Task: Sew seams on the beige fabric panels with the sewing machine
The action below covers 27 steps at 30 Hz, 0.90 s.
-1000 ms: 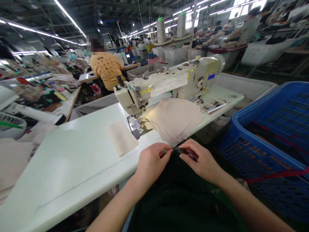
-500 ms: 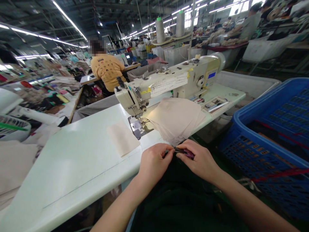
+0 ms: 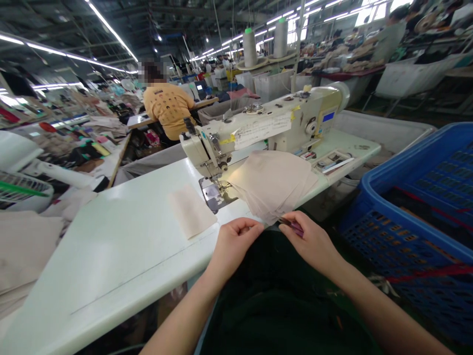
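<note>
My left hand (image 3: 233,246) is closed in a pinch at the front edge of the sewing table; whatever lies between its fingertips is too small to make out. Purple-handled thread snips (image 3: 296,229) are gripped in my right hand (image 3: 316,241), their dark tips pointing left toward the pale fabric. Just beyond both hands a fanned stack of beige fabric pieces (image 3: 273,177) lies beside the needle area of the sewing machine (image 3: 262,129). A single beige piece (image 3: 194,212) lies flat on the white tabletop (image 3: 136,236), left of the needle plate (image 3: 216,193).
A blue plastic basket (image 3: 399,217) stands close on the right. More beige fabric (image 3: 25,251) is piled at the far left. A small tray of tools (image 3: 334,160) sits at the table's right end. A co-worker in a yellow shirt (image 3: 168,108) sits ahead.
My hands have drawn apart slightly, the right one moving right with the snips. The fingertips that met before now have a gap between them. The fabric pieces lie as before.
</note>
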### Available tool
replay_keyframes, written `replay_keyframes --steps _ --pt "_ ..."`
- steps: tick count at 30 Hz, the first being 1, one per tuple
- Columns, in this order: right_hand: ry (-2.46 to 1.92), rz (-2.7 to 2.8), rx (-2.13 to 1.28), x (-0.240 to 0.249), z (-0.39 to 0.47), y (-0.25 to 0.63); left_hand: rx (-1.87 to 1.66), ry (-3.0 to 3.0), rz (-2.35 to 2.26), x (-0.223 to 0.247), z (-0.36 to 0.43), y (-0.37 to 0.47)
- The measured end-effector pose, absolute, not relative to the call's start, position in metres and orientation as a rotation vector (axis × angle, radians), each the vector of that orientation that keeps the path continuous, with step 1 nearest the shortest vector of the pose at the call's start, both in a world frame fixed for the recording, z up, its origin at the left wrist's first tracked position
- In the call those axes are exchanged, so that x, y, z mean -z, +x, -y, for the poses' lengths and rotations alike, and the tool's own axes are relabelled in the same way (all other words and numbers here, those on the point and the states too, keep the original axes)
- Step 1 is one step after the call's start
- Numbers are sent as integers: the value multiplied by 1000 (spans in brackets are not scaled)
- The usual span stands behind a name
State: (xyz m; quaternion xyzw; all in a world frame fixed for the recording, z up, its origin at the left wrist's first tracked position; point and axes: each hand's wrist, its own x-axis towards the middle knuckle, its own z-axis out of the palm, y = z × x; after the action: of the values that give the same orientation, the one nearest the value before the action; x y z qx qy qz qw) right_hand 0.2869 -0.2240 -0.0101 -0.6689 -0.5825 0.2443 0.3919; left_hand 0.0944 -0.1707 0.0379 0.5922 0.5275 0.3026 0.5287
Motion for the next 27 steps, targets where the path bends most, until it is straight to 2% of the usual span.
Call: replay_keyframes --steps 8,16,22,27 --pt "-1328 1356 -938 -11 213 260 -788 1079 -1158 -39 168 87" --pt "-1177 1530 -733 -23 190 241 -828 1002 -1056 -38 168 77" --pt "-1169 1569 -794 -31 175 238 -905 898 -1001 -38 169 73" --pt "-1163 1139 -1020 -30 159 230 -982 754 -947 -37 164 75"
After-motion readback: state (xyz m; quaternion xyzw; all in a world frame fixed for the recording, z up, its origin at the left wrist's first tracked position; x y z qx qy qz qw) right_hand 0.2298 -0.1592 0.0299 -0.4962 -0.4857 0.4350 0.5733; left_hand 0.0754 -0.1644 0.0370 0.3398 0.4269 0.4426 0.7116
